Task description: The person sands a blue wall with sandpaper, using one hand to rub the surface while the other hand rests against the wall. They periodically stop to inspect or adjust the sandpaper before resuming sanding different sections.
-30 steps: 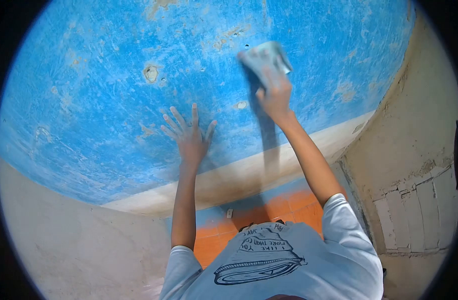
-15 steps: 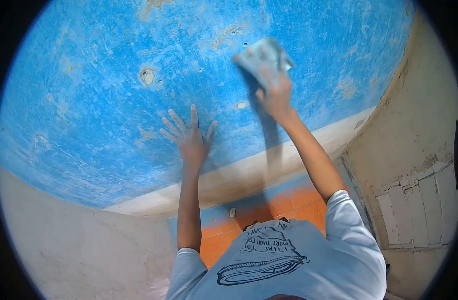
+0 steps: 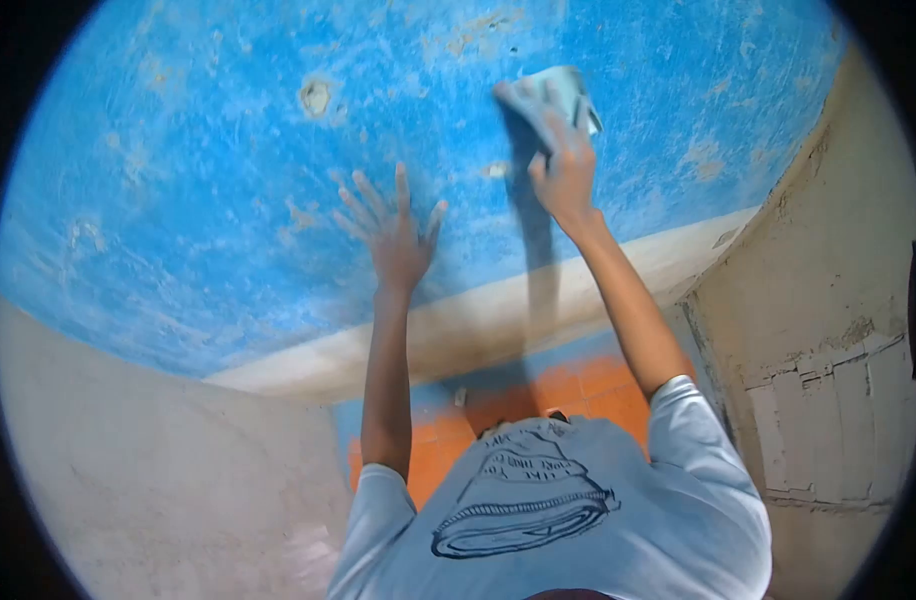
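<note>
My left hand (image 3: 398,235) lies against the blue wall (image 3: 228,190) with its fingers spread and nothing held. To its upper right, my right hand (image 3: 568,165) presses a pale, folded sheet (image 3: 558,88) against the same wall, fingers stretched over it. The sheet's right edge curls up, and what it is made of cannot be told. The blue paint is scuffed with whitish marks. A chipped hole (image 3: 316,96) is up and left of my left hand, and a small pale patch (image 3: 496,170) lies between the two hands.
A cream band (image 3: 458,325) runs along the wall's foot. Below it is an orange tiled floor (image 3: 598,395) with a small white object (image 3: 461,397) on it. Bare grey wall (image 3: 178,460) stands at left, and a rough beige wall (image 3: 808,270) with pale blocks at right.
The view has shifted a little, so the wall marks sit higher. Both hands appear slightly higher and further right; my right hand still has the sheet, and my left stays spread.
</note>
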